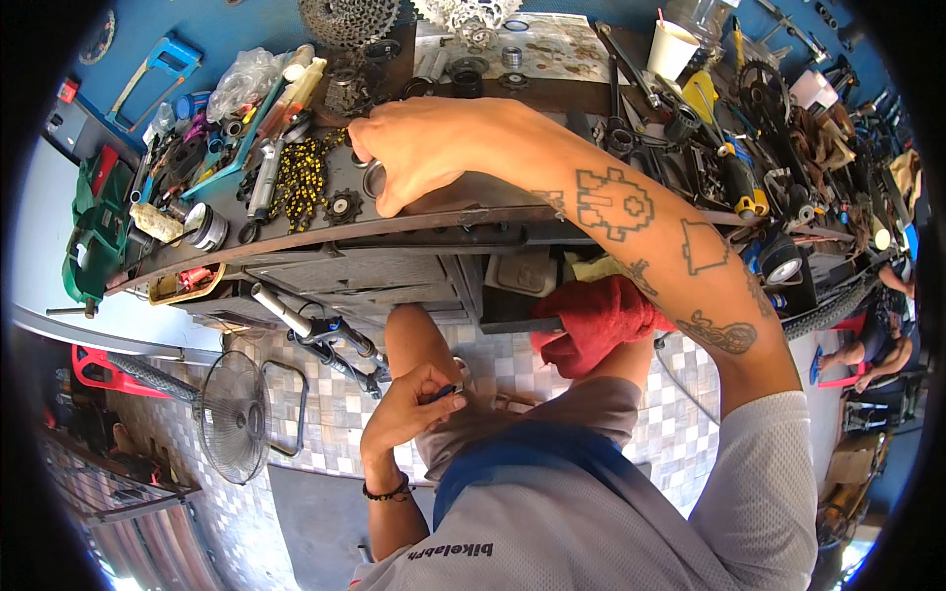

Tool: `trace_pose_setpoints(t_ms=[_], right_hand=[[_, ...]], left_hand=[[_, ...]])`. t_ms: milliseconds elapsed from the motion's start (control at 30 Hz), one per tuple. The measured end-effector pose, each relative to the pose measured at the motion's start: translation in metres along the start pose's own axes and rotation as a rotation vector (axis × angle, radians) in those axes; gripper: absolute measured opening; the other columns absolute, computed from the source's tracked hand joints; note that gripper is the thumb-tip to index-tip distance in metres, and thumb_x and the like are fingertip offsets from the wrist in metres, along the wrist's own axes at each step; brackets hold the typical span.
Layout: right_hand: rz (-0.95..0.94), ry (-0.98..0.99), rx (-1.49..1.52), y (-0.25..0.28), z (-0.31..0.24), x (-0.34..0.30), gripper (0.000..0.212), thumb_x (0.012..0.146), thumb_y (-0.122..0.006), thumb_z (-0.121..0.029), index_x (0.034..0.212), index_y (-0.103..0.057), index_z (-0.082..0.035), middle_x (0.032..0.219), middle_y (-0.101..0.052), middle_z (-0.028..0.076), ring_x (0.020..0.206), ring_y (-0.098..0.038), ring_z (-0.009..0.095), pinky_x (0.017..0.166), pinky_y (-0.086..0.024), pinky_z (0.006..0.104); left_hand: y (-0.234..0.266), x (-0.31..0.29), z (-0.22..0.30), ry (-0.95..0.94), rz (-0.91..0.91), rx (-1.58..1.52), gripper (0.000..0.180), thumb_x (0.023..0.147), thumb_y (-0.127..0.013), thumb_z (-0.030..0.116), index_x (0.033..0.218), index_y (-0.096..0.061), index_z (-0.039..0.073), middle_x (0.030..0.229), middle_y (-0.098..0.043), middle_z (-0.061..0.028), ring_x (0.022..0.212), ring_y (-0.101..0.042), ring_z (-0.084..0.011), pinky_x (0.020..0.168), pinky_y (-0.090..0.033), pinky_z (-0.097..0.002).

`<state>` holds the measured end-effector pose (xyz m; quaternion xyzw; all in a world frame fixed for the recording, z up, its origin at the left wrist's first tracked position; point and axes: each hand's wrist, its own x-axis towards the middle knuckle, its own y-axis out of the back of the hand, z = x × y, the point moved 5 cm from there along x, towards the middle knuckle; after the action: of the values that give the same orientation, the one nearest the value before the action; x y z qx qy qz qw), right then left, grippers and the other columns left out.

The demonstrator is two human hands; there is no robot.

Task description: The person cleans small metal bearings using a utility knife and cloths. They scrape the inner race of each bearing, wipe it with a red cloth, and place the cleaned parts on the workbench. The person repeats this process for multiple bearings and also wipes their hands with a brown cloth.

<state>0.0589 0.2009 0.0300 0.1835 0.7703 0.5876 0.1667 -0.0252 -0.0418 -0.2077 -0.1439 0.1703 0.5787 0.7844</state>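
Observation:
My right hand (419, 148) reaches over the workbench, thumb and fingers closed about a small round metal ring (373, 180). Just left of it lies a dark toothed cog (343, 207), and beside that a black-and-yellow chain (304, 177) is heaped up. Low in front of my body, over my thigh, my left hand (409, 409) is closed on a small dark blue piece (442, 393); its kind is hard to make out because the fingers cover most of it.
Tools crowd both sides of the bench (325, 236). A white cup (673, 49) with a straw stands at the back right. A red cloth (601, 325) hangs by an open drawer. Below left are a bicycle fork (315, 335) and a fan (235, 416). Another person (877, 340) sits far right.

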Motion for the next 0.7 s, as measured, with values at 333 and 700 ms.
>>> trace_pose_setpoints(t_ms=[333,700], right_hand=[[0.769,-0.084,0.078,-0.018,-0.035,-0.132,0.051,0.077,-0.081,-0.008,0.124,-0.064,0.002,0.121,-0.057,0.019,0.106,-0.067,0.037,0.089,-0.056,0.0451],[1.003,-0.050,0.013,-0.068,-0.014,-0.152,0.058,0.077,-0.084,-0.003,0.133,-0.066,-0.001,0.123,-0.059,0.016,0.103,-0.065,0.031,0.085,-0.056,0.0411]], left_hand=[[0.012,0.004,0.054,-0.289,0.332,-0.179,0.018,0.100,-0.072,0.007,0.107,-0.055,0.004,0.072,-0.065,-0.0027,0.057,-0.056,-0.0051,0.049,-0.040,-0.0201],[-0.026,0.028,0.159,-0.759,0.694,-0.104,0.018,0.101,-0.071,0.010,0.113,-0.060,0.001,0.084,-0.067,-0.0019,0.068,-0.059,-0.0066,0.059,-0.045,-0.0210]])
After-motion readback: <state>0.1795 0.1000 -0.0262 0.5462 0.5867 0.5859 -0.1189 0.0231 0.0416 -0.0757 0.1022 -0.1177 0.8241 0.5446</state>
